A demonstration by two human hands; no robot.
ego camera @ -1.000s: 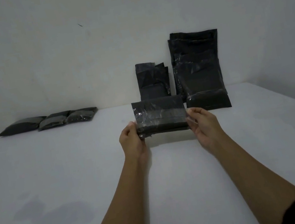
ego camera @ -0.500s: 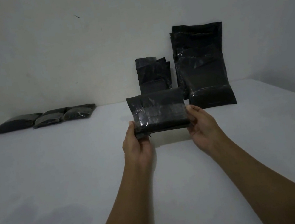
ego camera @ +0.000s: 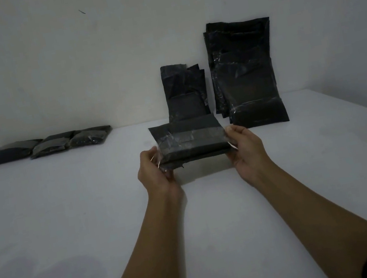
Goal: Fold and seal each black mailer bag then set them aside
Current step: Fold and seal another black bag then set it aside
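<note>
I hold a folded black mailer bag (ego camera: pixel 190 141) just above the white table (ego camera: pixel 67 208), in the middle of the view. My left hand (ego camera: pixel 156 171) grips its left end and my right hand (ego camera: pixel 244 150) grips its right end, thumbs on top. A shiny strip of tape crosses the bag's upper face. Three sealed, folded bags (ego camera: pixel 44 146) lie in a row at the far left by the wall.
Two piles of black mailer bags lean upright on the back wall: a small pile (ego camera: pixel 185 92) right behind the held bag and a taller pile (ego camera: pixel 247 73) to its right. The table's right edge runs diagonally at the far right.
The bag has tipped a little, its left side lower and nearer me. Both hands kept their hold at the ends and shifted only slightly.
</note>
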